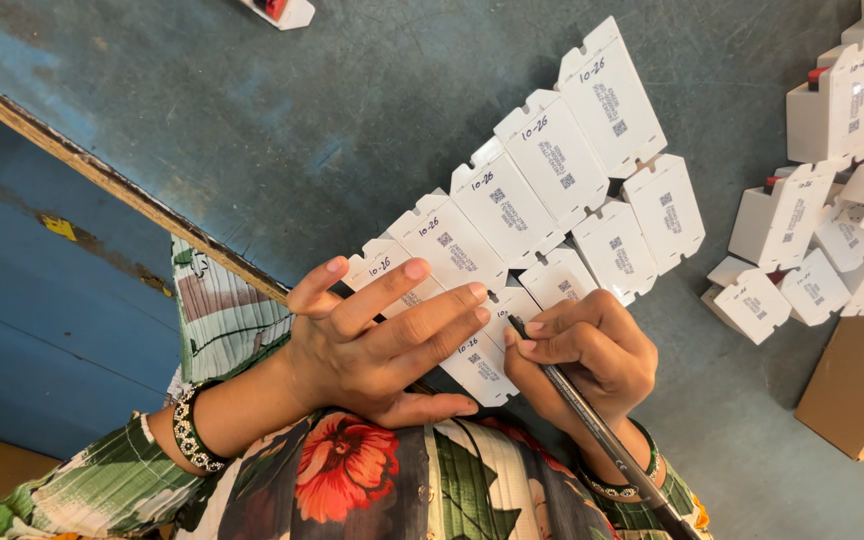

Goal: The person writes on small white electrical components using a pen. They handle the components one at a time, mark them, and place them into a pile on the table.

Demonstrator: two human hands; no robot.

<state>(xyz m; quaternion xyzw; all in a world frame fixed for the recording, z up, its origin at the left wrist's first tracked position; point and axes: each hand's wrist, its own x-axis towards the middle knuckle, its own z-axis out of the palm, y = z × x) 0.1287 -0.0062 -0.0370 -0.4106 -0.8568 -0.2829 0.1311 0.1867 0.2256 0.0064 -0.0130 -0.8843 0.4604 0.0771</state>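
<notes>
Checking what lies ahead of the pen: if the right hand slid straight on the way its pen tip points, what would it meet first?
Probably the left hand's fingers. The right hand aims its pen up-left over the white boxes; the tip sits right beside those fingertips, though depth is unclear.

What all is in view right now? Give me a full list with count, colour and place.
flat box blanks: about ten, white with dark print, laid overlapping in two rows across the middle of the table
folded boxes: a heap, white, some with red showing, at the table's right edge
cardboard carton: one, brown, lower right
small box: one, white and red, cut off at the top edge
table: one, worn blue-grey top with a wooden edge
pen: one, dark, in the right hand
left hand: fingers spread flat on the nearest blanks
right hand: gripping the pen, tip on a blank
</notes>
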